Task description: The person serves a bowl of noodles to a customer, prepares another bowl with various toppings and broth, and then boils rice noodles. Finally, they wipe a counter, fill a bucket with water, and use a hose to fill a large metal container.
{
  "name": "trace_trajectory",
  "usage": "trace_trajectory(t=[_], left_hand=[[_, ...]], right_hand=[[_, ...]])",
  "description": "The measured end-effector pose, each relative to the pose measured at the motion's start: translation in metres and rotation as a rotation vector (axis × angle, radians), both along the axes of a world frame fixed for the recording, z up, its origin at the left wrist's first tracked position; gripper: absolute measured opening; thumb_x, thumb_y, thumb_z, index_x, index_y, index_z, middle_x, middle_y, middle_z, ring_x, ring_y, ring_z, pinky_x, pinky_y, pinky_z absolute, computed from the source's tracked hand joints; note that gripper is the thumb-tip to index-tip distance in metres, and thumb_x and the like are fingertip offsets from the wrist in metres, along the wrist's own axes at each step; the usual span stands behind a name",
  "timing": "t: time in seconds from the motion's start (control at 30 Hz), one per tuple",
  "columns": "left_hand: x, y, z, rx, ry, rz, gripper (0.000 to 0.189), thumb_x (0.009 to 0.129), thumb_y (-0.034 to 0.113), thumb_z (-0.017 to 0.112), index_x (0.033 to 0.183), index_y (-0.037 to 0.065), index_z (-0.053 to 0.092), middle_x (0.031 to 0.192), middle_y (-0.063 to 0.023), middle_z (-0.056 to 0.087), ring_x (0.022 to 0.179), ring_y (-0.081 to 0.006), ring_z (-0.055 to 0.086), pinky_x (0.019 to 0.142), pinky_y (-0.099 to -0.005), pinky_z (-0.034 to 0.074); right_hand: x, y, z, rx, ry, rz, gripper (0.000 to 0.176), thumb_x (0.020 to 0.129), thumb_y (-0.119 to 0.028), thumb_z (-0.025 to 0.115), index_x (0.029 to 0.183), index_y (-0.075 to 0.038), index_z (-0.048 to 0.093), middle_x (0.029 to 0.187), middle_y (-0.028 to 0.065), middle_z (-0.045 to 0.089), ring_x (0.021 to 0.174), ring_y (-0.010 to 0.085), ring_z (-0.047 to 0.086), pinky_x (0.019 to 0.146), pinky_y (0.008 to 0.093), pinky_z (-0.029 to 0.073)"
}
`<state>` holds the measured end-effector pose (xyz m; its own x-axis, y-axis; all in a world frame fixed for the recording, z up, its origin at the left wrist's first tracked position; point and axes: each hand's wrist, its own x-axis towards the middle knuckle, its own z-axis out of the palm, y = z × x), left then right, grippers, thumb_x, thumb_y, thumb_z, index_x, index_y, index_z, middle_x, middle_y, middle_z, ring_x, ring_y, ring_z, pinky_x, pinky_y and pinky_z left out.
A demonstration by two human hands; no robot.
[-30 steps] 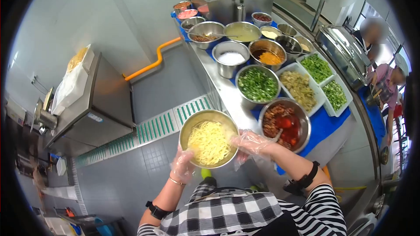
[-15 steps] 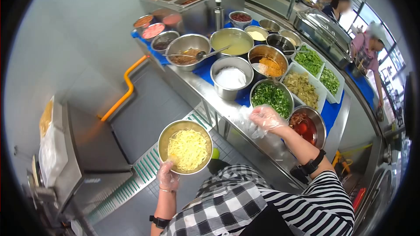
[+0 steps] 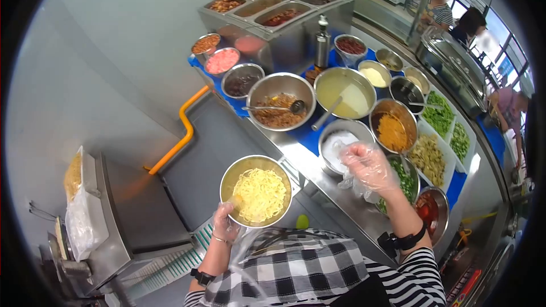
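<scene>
My left hand (image 3: 226, 220), in a clear plastic glove, grips the rim of a steel bowl (image 3: 226, 176). Pale yellow noodles (image 3: 260, 194) lie in it. My right hand (image 3: 368, 166), also gloved, hovers over the near edge of a steel pot of white powder (image 3: 336, 146). Its fingers are curled together, and whether anything is between them is hidden. Under the right wrist stands a pot of chopped green onions (image 3: 405, 179), partly covered. Beside it is a bowl of red sauce (image 3: 430, 209).
A steel counter (image 3: 318, 179) carries a bowl of brown minced topping (image 3: 278, 116) with a ladle, a pot of pale broth (image 3: 347, 94), orange seasoning (image 3: 392, 131) and chopped pickles (image 3: 430, 159). A dispenser bottle (image 3: 322, 42) stands behind. A yellow pipe (image 3: 185, 119) runs left. Other people are at the far right.
My right hand has moved from beside the green onions to over the white powder. The view has shifted right-to-left across the counter. My left hand still holds the noodle bowl.
</scene>
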<state>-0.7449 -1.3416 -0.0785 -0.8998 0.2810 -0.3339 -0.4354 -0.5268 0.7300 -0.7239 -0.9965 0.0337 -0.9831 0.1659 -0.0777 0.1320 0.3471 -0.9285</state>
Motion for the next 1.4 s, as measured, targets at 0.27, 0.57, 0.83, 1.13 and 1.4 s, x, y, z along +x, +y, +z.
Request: trace_trajectory(t=[0.27,0.57,0.83,1.13,1.4], left_hand=[[-0.123,-0.038,0.025,0.13,0.02,0.117,0.044,0.069,0.017,0.055,0.107,-0.004,0.048,0.105,-0.015,0.054,0.099,-0.0276,0.052,0.089,-0.0399,0.041],[-0.304,-0.133,-0.009,0.048,0.109,0.12,0.047,0.071,0.017,0.055,0.112,-0.003,0.044,0.109,-0.0146,0.053,0.1,-0.0277,0.052,0.089,-0.0405,0.042],[-0.429,-0.158,0.013,-0.085,0.03,-0.108,0.053,0.071,0.018,0.056,0.117,0.0,0.038,0.111,-0.0138,0.048,0.105,-0.028,0.048,0.09,-0.0394,0.04],[-0.531,-0.103,-0.015,-0.172,0.329,-0.392,0.045,0.076,0.021,0.055,0.115,0.002,0.045,0.113,-0.0186,0.048,0.098,-0.0297,0.052,0.079,-0.0384,0.047],[-0.584,-0.05,0.033,-0.035,-0.014,-0.497,0.048,0.073,0.025,0.056,0.113,0.0,0.047,0.109,-0.0137,0.053,0.099,-0.0268,0.052,0.078,-0.0381,0.048]], right_hand=[[-0.137,-0.027,0.048,0.219,0.301,0.086,0.02,0.078,-0.017,0.054,0.084,0.003,0.056,0.069,0.0088,0.057,0.064,0.0139,0.053,0.062,0.0277,0.043],[-0.383,-0.076,0.007,0.56,0.274,-0.022,0.065,0.071,-0.021,0.06,0.125,0.0,0.03,0.078,0.0203,0.057,0.074,0.0303,0.057,0.07,0.0359,0.044],[-0.477,-0.08,0.006,0.646,0.302,-0.393,0.031,0.08,-0.035,0.05,0.079,-0.007,0.063,0.08,0.0147,0.061,0.078,0.0299,0.058,0.069,0.0374,0.045],[-0.471,-0.035,0.02,0.332,0.49,-0.61,0.019,0.083,-0.017,0.046,0.083,-0.003,0.059,0.069,0.0137,0.057,0.063,0.0206,0.055,0.059,0.031,0.043],[-0.482,-0.023,0.014,1.175,0.578,-0.27,0.036,0.067,-0.002,0.048,0.103,-0.005,0.055,0.073,0.0148,0.054,0.066,0.0332,0.052,0.059,0.042,0.042]])
